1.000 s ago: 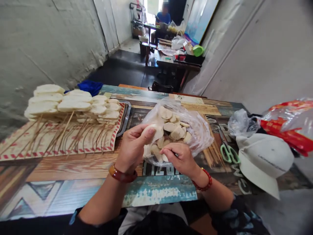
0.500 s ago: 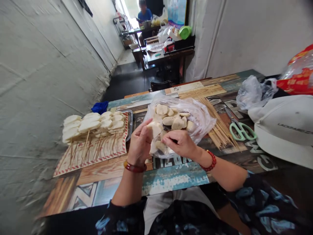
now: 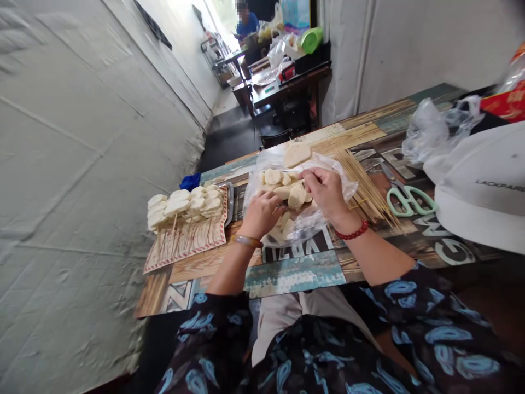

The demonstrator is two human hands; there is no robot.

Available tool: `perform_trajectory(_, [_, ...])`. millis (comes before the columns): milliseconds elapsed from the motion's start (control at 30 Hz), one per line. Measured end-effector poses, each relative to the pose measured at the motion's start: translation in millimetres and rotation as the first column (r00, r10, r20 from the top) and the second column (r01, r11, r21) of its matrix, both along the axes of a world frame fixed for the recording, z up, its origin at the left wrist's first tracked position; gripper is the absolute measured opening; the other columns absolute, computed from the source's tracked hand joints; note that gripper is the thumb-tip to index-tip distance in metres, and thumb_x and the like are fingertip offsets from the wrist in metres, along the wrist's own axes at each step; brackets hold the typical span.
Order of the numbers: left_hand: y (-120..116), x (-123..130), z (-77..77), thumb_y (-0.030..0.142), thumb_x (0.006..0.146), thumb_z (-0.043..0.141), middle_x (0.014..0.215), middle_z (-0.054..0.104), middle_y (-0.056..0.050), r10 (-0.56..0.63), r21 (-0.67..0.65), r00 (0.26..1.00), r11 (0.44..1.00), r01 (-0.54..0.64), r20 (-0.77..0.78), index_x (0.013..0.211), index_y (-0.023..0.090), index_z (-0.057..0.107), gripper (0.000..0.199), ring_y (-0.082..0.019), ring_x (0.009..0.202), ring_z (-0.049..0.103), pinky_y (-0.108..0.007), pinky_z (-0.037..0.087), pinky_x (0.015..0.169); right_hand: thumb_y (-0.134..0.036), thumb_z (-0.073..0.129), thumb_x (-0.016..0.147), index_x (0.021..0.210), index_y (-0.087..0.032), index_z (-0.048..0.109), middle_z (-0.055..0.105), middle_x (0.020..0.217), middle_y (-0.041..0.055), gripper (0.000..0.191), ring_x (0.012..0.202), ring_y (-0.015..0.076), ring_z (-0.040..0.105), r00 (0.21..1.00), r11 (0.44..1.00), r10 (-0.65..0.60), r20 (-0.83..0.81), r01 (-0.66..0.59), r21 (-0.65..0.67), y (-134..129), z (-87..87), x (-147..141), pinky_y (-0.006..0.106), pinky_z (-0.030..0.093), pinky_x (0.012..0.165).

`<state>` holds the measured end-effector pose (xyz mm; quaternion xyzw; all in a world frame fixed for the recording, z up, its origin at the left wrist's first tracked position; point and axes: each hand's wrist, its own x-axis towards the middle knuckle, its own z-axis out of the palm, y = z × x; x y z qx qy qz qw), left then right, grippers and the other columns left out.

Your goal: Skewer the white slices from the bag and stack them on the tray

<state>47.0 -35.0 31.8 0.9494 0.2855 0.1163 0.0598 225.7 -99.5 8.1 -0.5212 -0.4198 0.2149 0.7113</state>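
Pale slices (image 3: 297,197) lie in an open clear plastic bag (image 3: 348,186) at the middle of the table. My left hand (image 3: 262,214) reaches over the bag's near left part, its fingers bent down at the slices; what they grip, if anything, is hidden. My right hand (image 3: 326,191) is pinched on a thin stick, and a large pale slice (image 3: 297,154) sits at the stick's far end, above the bag's far edge. Right of the bag lies a bundle of wooden skewers (image 3: 365,191). Skewered slices (image 3: 178,203) are piled on a paper-lined tray at the left.
Green-handled scissors (image 3: 410,201), a white cap (image 3: 484,186) and a crumpled clear bag (image 3: 426,131) are on the right. A blue cloth (image 3: 190,181) lies behind the tray. Another person (image 3: 247,24) sits at a far table; a wall (image 3: 82,164) runs along the left.
The large slice has moved from my left hand to the stick in my right hand, farther back. My left hand has turned down into the bag. The view has shifted.
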Motion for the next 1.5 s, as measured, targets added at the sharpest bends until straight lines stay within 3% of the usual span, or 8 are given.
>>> perform_trajectory(200, [9.1,-53.2,-0.8,0.031,0.093,0.051,0.096,0.072,-0.012,0.280,0.289,0.921,0.936,-0.199,-0.270,0.084,0.019,0.076,0.029,-0.029,0.103,0.058,-0.044,0.043,0.090,-0.029,0.055,0.089,0.076,-0.014,0.074,0.052,0.051,-0.0045,0.027,0.049,0.0089,0.046,0.998,1.000,0.024,0.049,-0.024,-0.007,-5.1,5.3,-3.8,0.023,0.035,0.052])
perform_trajectory(367, [22.7,-82.4,-16.6,0.033,0.090,0.053,0.098,0.072,-0.013,0.417,0.259,0.840,0.904,-0.341,-0.347,0.089,0.018,0.077,0.029,-0.029,0.098,0.060,-0.041,0.044,0.087,-0.029,0.054,0.088,0.076,-0.014,0.075,0.053,0.051,-0.0042,0.029,0.049,0.0094,0.047,0.996,0.999,0.032,0.079,-0.032,-0.009,-3.2,-0.1,-4.3,0.024,0.036,0.052])
perform_trajectory(667, [23.6,-23.7,-22.3,0.023,0.090,0.050,0.098,0.070,-0.011,0.253,0.031,0.936,0.963,-0.268,0.246,0.104,0.018,0.072,0.026,-0.025,0.094,0.062,-0.039,0.045,0.091,-0.033,0.054,0.088,0.078,-0.014,0.075,0.055,0.051,-0.0032,0.029,0.051,0.0109,0.049,0.995,0.998,0.029,0.097,-0.023,-0.063,-5.0,1.4,-5.3,0.023,0.037,0.053])
perform_trajectory(900, [37.2,-7.7,-46.0,0.023,0.072,0.074,0.116,0.065,-0.018,0.364,-0.001,0.916,0.929,-0.369,0.170,0.119,0.015,0.063,0.049,-0.034,0.108,0.057,-0.046,0.041,0.097,-0.036,0.056,0.088,0.079,-0.014,0.076,0.055,0.052,-0.0037,0.031,0.050,0.0107,0.049,0.995,0.996,0.038,0.094,-0.031,-0.079,0.8,-6.2,-6.8,0.023,0.037,0.052])
perform_trajectory(1067, [34.0,-18.0,-43.0,0.024,0.078,0.067,0.102,0.067,-0.013,0.354,-0.018,0.908,0.933,-0.359,0.224,0.097,0.017,0.071,0.020,-0.028,0.100,0.058,-0.040,0.042,0.091,-0.036,0.055,0.089,0.081,-0.014,0.076,0.054,0.054,-0.0034,0.031,0.050,0.0102,0.048,0.991,0.994,0.041,0.128,-0.027,-0.108,-1.4,-8.0,-7.9,0.023,0.036,0.051])
perform_trajectory(1167, [33.2,-26.8,-36.9,0.032,0.083,0.064,0.083,0.065,-0.006,0.381,-0.234,0.820,0.923,-0.307,0.428,0.082,0.017,0.070,0.017,-0.021,0.084,0.058,-0.034,0.044,0.082,-0.036,0.055,0.089,0.081,-0.014,0.075,0.054,0.054,-0.0034,0.031,0.051,0.0104,0.048,0.992,0.994,0.032,0.120,-0.020,-0.106,-2.9,-7.2,-8.2,0.023,0.037,0.051])
perform_trajectory(1333, [25.7,-34.4,-31.8,0.048,0.082,0.066,0.077,0.063,-0.001,0.626,-0.763,0.505,0.637,0.108,0.594,0.080,0.015,0.064,0.033,-0.013,0.070,0.060,-0.023,0.044,0.062,-0.036,0.057,0.089,0.084,-0.014,0.076,0.051,0.054,-0.0039,0.030,0.050,0.0098,0.046,0.994,0.994,0.029,0.105,-0.018,-0.110,-4.8,-7.7,-8.4,0.022,0.035,0.049])
perform_trajectory(1500, [15.1,-31.1,-29.0,0.041,0.073,0.080,0.090,0.070,-0.006,0.787,-0.829,0.371,0.296,0.474,0.493,0.096,0.014,0.064,0.039,-0.012,0.067,0.067,-0.020,0.048,0.054,-0.039,0.059,0.089,0.084,-0.015,0.076,0.051,0.053,-0.0035,0.030,0.048,0.0101,0.044,0.990,0.986,0.080,0.115,-0.062,-0.157,-7.3,-10.0,-9.6,0.022,0.034,0.046])
